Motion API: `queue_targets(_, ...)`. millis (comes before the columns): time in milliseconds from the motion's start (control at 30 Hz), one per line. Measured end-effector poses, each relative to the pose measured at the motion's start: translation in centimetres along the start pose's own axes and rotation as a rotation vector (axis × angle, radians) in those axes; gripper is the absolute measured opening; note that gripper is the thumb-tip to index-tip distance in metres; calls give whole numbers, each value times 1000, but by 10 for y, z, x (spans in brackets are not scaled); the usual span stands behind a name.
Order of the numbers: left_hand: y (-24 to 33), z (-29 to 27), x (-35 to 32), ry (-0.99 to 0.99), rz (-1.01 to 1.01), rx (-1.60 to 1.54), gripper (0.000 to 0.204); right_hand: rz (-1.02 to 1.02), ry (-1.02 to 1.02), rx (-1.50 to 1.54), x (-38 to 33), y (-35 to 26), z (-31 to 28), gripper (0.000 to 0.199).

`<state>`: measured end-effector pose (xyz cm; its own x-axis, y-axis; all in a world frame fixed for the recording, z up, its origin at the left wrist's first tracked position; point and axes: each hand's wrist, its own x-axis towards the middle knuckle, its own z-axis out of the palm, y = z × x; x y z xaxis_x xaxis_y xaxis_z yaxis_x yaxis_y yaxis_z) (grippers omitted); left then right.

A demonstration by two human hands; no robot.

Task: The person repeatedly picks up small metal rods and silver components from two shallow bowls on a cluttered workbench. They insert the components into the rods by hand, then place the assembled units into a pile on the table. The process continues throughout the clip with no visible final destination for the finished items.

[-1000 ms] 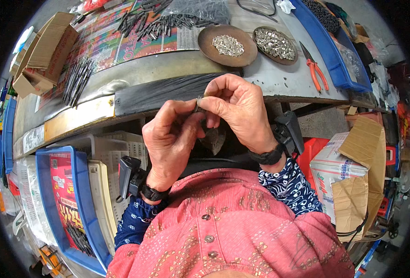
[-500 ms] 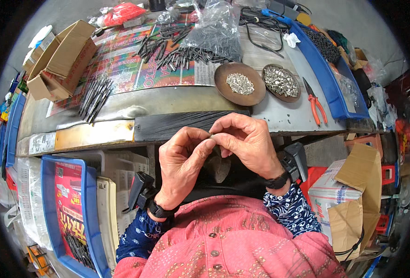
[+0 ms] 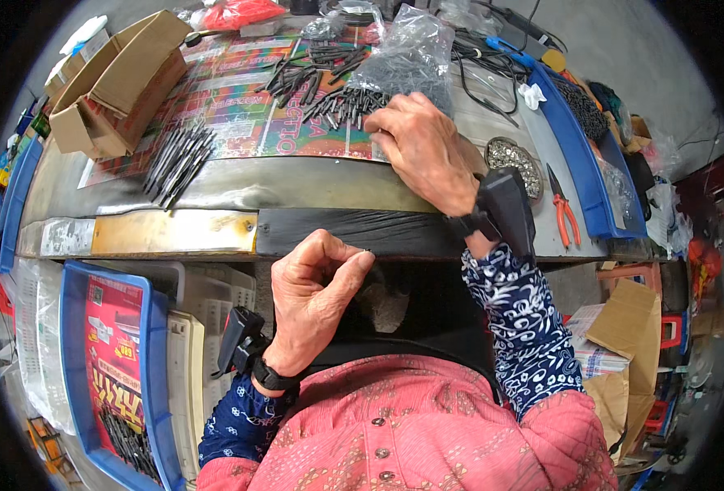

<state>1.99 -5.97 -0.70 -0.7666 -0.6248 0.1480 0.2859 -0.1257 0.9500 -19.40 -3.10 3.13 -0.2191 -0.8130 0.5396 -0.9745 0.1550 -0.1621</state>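
Observation:
Over the table's front edge, my left hand [image 3: 313, 282] is closed in a pinch. A tiny dark speck shows at its fingertips, too small to name. My right hand [image 3: 427, 151] reaches over the table to the near edge of a pile of black rods [image 3: 337, 106]. Its thumb and forefinger are bent and stand slightly apart, with nothing seen between them. Beneath that hand the brown round dish is mostly hidden. Just right of the wrist lies a second dish of small silvery metal pieces [image 3: 513, 159].
A bundle of black rods [image 3: 178, 164] lies left, beside an open cardboard box [image 3: 116, 90]. Red-handled pliers [image 3: 565, 217] and a long blue tray [image 3: 579, 155] are at right. A clear plastic bag [image 3: 411, 57] stands behind the pile. A blue bin [image 3: 157, 360] sits below left.
My hands have parted. The right hand has moved up and away over the table to the rod pile, covering the brown dish. My left hand stays pinched in front of the table.

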Motion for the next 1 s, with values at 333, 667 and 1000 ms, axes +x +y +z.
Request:
queue_targets(333,2,-9,-3,-1,-9,-23,14,-125,-67,-218,19,25,29,12)
queue_targets(667,0,-9,-7,26,-64,-108,13,-272,-21,-280,19,30,33,6)
queue_targets(1000,1,-7,-11,34,-92,-134,13,-341,-73,-190,17,32,31,6)
